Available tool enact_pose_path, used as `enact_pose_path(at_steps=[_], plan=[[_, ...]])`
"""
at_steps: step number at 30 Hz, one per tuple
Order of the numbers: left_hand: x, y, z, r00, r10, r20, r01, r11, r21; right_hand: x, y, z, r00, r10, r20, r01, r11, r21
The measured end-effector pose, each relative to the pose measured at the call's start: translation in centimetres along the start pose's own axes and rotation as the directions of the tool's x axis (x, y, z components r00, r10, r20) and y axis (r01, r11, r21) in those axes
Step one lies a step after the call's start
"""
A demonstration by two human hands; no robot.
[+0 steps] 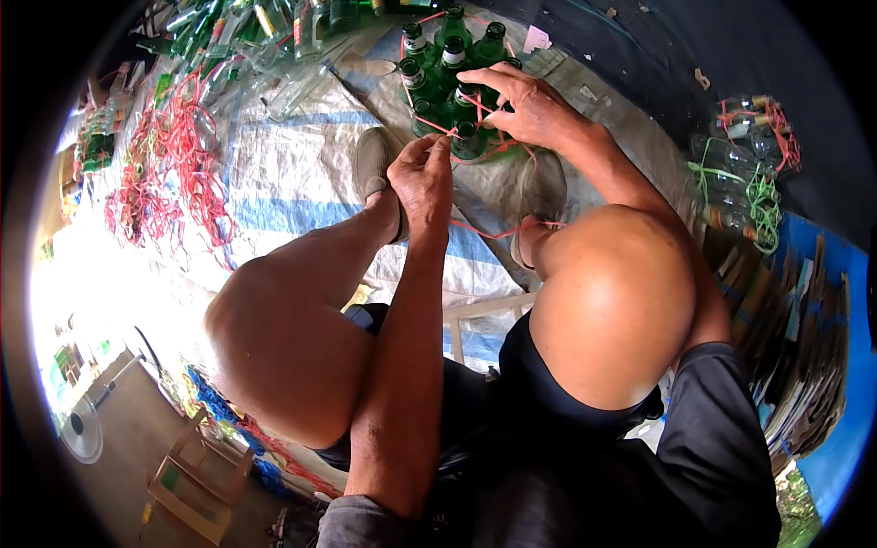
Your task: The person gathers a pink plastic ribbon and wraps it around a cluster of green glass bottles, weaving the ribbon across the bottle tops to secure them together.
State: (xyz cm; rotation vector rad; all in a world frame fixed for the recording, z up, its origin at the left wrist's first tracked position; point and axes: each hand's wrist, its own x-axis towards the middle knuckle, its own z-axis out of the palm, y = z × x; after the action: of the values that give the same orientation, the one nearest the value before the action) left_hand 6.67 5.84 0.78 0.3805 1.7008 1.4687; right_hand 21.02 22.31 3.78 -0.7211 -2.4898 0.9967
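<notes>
A tight cluster of green glass bottles [455, 32] stands upright on the ground in front of my feet, with pink plastic string [403, 44] running around its outside. My left hand [422, 173] is at the near side of the cluster, thumb and forefinger pinched on the string beside the front bottle [469, 142]. Over the right side of the bottles reaches my right hand [534, 108], fingers spread and curved above the necks, fingertips close to the bottle tops. A loose length of string trails on the ground between my feet.
A patched sheet [274, 169] covers the ground. Tangled pink string [174, 173] hangs at left, near a heap of loose bottles [265, 55]. Tied clear bottles [735, 187] lie at right, above stacked flattened cardboard [795, 338]. A wooden chair [187, 498] is at lower left.
</notes>
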Motion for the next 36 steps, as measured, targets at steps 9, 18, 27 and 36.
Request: enact_pose_path(at_steps=[9,18,27,36], plan=[[1.2,0.1,-0.5,0.987,-0.157,0.036,0.16,0.983,-0.09,0.0,-1.6,-0.4,1.0,0.021,0.018,-0.021,0.999,-0.034],[2.0,-1.0,-0.6,0.989,-0.136,0.059,0.142,0.984,-0.111,0.6,-2.5,-0.7,0.996,0.054,0.077,-0.05,0.998,-0.049],[2.4,-1.4,-0.4,0.996,-0.082,0.027,0.083,0.996,-0.03,2.8,-2.6,0.0,0.949,-0.272,0.157,0.308,0.907,-0.288],[3.4,-2.2,0.0,0.999,-0.042,-0.033,0.042,0.999,0.008,4.8,-1.8,1.4,0.904,-0.113,0.413,0.238,0.934,-0.265]])
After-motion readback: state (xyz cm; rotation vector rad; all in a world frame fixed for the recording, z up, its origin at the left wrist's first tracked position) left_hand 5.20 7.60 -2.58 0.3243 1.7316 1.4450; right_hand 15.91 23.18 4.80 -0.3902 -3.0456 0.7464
